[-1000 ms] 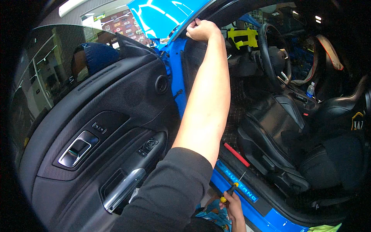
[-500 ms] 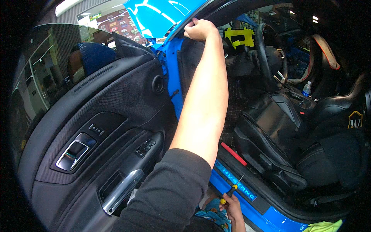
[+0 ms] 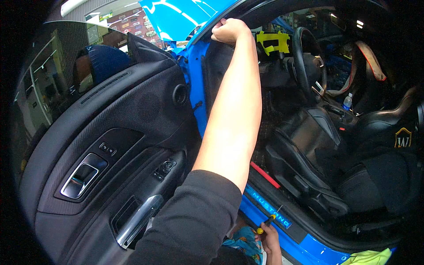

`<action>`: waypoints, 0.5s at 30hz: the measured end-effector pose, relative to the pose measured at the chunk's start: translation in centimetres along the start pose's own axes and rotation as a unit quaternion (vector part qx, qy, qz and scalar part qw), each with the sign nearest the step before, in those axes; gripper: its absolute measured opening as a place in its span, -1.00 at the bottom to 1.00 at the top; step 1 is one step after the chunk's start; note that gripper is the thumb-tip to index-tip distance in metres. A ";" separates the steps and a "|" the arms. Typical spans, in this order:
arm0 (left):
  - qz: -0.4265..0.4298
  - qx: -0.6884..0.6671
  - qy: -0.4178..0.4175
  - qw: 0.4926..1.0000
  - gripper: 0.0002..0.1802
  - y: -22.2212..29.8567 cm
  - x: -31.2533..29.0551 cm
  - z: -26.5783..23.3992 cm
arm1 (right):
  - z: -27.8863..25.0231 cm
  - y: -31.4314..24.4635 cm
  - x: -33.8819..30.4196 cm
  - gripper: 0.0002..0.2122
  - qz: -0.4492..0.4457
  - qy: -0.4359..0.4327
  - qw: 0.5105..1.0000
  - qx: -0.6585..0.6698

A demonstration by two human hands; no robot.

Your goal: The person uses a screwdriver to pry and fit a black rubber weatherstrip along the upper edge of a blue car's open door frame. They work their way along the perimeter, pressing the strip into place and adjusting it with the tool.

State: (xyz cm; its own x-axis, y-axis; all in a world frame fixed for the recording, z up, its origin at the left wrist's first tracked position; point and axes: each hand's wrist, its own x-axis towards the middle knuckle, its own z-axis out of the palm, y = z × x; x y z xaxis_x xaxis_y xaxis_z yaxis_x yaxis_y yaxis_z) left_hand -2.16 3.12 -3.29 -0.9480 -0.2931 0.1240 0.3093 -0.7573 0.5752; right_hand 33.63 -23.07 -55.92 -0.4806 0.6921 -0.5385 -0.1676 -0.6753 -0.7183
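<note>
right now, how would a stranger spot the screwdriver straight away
Start at the black car seat, then go down-left to the lit blue plate on the door sill. Over that plate in the picture, the right hand holds the screwdriver, its thin shaft pointing up. Its black-and-yellow handle sets it apart from the plain red strip lying nearby.

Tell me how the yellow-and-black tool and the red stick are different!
The yellow-and-black tool is held in the right hand; the red stick lies beside the seat, held by nobody.
The tool has two colours and a thin shaft; the stick is plain red with no handle showing.
Both are long and narrow.
</note>
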 end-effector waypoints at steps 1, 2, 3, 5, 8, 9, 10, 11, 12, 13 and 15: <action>-0.022 -0.013 0.013 1.000 -0.79 0.1 0.2 0.4 | -0.3 -0.3 0.0 -0.77 -0.013 0.010 1.000 0.006; -0.030 -0.006 0.017 0.999 -0.79 0.3 0.4 0.2 | -0.4 -0.7 0.0 -0.76 -0.025 0.019 0.999 0.013; -0.038 0.000 0.019 0.999 -0.78 0.7 0.2 0.1 | -0.1 -1.5 -0.4 -0.76 -0.038 0.028 0.999 0.022; -0.054 0.013 0.016 0.998 -0.78 1.0 0.5 0.3 | 0.0 -1.7 -0.4 -0.76 -0.042 0.033 0.998 0.041; -0.037 0.043 -0.020 0.998 -0.79 0.3 1.5 0.0 | -0.6 -1.1 -0.3 -0.78 -0.042 0.022 0.998 0.040; -0.008 0.058 -0.053 0.997 -0.78 -0.2 0.9 -0.5 | -0.5 -1.0 -0.3 -0.78 -0.042 0.025 0.998 0.028; 0.025 0.072 -0.078 0.994 -0.76 -0.5 1.2 -1.0 | -0.3 -0.9 -0.2 -0.78 -0.042 0.023 0.999 0.010; 0.050 0.060 -0.058 0.995 -0.80 -0.9 1.8 -0.9 | -0.2 -0.7 -0.2 -0.78 -0.038 0.014 0.999 0.007; 0.035 0.065 -0.066 0.995 -0.79 -0.6 1.5 -1.0 | -0.4 -0.5 -0.2 -0.78 -0.035 0.011 0.999 0.007; 0.020 0.072 -0.077 0.994 -0.78 -0.3 0.7 -1.3 | -0.6 -0.3 -0.3 -0.78 -0.030 0.010 0.999 0.010; -0.001 0.080 -0.081 0.994 -0.75 0.2 0.3 -1.5 | -0.8 -0.4 -0.4 -0.79 -0.026 0.011 0.999 0.025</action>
State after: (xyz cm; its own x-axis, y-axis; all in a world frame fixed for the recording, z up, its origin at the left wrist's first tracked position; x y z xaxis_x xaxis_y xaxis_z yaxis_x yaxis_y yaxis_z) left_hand -2.29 2.00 -4.29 -0.9521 -0.1847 0.2435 0.3041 -0.6515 0.6950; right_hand 34.56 -22.89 -55.70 -0.4511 0.7318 -0.5108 -0.2343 -0.6494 -0.7234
